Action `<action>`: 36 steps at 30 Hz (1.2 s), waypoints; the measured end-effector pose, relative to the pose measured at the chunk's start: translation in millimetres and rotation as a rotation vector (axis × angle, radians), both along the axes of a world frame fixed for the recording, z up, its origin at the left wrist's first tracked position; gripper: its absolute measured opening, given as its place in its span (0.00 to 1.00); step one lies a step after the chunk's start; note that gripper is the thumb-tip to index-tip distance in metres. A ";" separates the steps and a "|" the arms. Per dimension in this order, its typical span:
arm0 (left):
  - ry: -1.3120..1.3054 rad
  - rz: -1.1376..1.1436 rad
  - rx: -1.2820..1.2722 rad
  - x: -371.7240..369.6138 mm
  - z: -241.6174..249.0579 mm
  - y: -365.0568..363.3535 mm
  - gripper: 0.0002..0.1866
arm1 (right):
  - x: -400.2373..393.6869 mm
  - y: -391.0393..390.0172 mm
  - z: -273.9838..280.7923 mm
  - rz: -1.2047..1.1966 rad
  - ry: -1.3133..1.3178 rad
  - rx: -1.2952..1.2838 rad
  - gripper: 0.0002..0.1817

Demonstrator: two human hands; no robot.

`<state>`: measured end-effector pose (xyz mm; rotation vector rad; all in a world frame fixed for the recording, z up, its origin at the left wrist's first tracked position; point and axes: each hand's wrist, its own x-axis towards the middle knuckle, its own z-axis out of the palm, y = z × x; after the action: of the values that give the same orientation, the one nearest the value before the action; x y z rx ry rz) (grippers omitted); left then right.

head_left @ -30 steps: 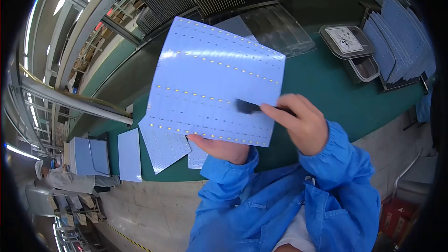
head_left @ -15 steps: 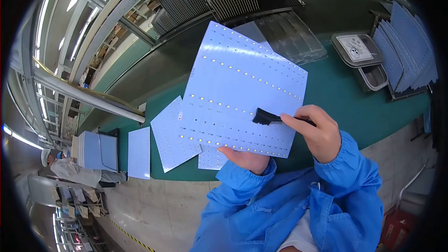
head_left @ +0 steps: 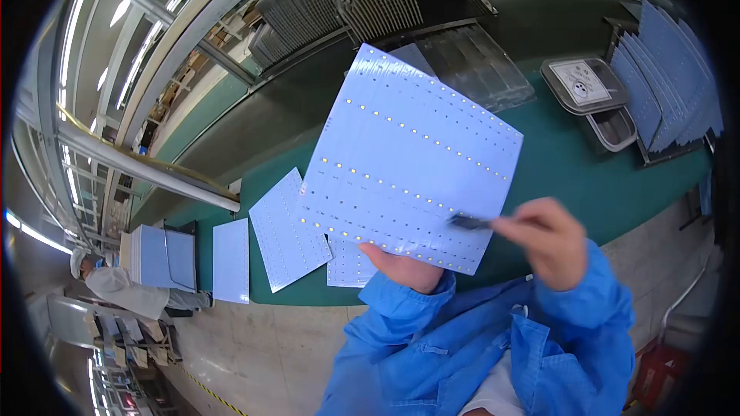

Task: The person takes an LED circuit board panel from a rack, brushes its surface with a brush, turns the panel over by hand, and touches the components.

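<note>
A large LED circuit board (head_left: 416,146), pale blue with rows of small yellow-white LEDs, is held up tilted over the bench. My left hand (head_left: 405,268) grips its lower edge, thumb on the front face and the other fingers hidden behind. In my right hand (head_left: 546,240), blurred by motion, is a black brush (head_left: 472,222). The brush head lies over the lower right part of the board; the blur hides whether its bristles touch.
More boards (head_left: 289,229) lie on the green bench (head_left: 570,177) at left. At right are metal trays (head_left: 590,86) and a rack of upright boards (head_left: 667,81). Clear plastic trays (head_left: 470,65) lie behind. A person in white (head_left: 127,285) is far left.
The brush and my right hand have moved right and down across the board. The board has turned slightly clockwise and shifted right in my left hand.
</note>
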<state>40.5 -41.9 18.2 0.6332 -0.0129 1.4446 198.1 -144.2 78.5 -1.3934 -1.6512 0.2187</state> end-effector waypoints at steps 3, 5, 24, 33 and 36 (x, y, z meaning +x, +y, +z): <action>0.151 0.100 -0.060 -17.3 23.1 6.8 0.36 | 51.5 -22.4 -1.5 -0.374 -0.017 0.179 0.16; 0.230 0.075 -0.180 -26.2 32.6 9.0 0.34 | 89.0 -22.7 -12.1 -0.615 -0.108 0.260 0.15; 0.273 -0.097 -0.149 -88.1 34.4 38.0 0.30 | 173.1 -34.9 -87.9 -0.993 -0.254 0.138 0.12; 0.394 -0.016 -0.258 -92.1 48.6 41.6 0.29 | 106.9 -16.9 -35.3 -0.928 -0.079 0.343 0.03; 0.438 0.027 -0.265 -95.8 43.7 47.1 0.28 | 96.2 -4.1 -37.3 -0.772 0.081 0.338 0.04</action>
<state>-55.3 5.2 62.0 0.7185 0.5230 1.2800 294.3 -148.3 41.2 -1.6136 -0.9289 -0.4242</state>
